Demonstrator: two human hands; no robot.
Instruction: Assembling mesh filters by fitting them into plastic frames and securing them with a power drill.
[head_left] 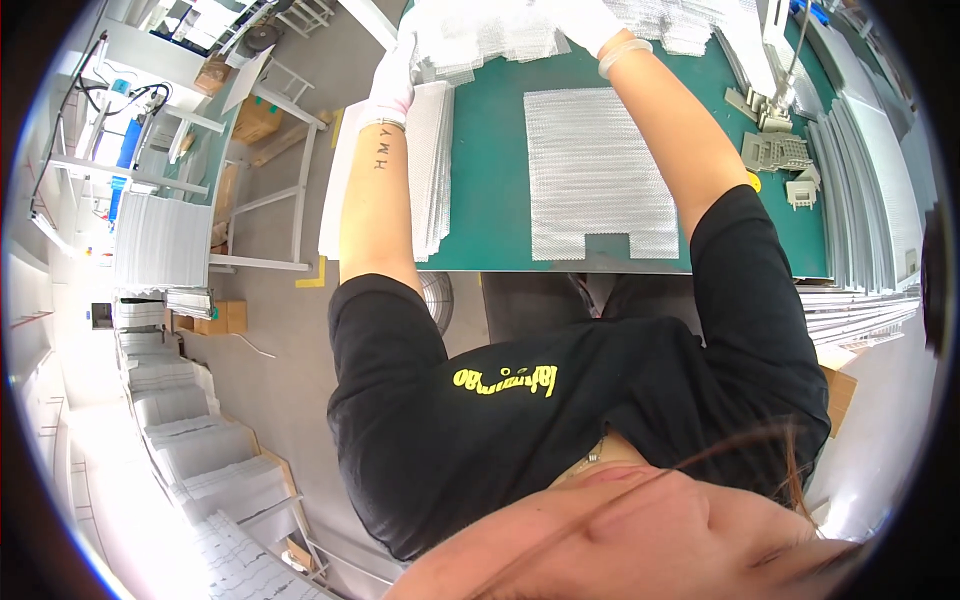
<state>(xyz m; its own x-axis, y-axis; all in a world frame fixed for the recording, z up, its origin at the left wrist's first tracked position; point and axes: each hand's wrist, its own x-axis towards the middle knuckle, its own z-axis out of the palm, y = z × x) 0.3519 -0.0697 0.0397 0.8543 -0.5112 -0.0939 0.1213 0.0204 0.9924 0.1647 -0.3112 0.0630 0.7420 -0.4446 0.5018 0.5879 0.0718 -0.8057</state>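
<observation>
Both arms stretch out over the green work table [487, 180] to its far side. White gloves cover my hands. My left hand [394, 78] is at the far left, by the edge of a pile of pale, ribbed sheets [510, 45]. My right hand [592, 24] is at the same pile, cut off by the top of the picture. Glare washes out the fingers of both, so any grip is hidden. Nearer, a single translucent ribbed sheet [600, 165] lies flat with a notch in its near edge. Under my left forearm is a stack of white sheets [432, 170].
A beige metal fixture [775, 150] stands at the table's right, with a yellow round thing [753, 182] beside it. Stacked grey sheets [870, 190] line the right side. A white-framed table [265, 262] and cardboard boxes [228, 317] stand to the left.
</observation>
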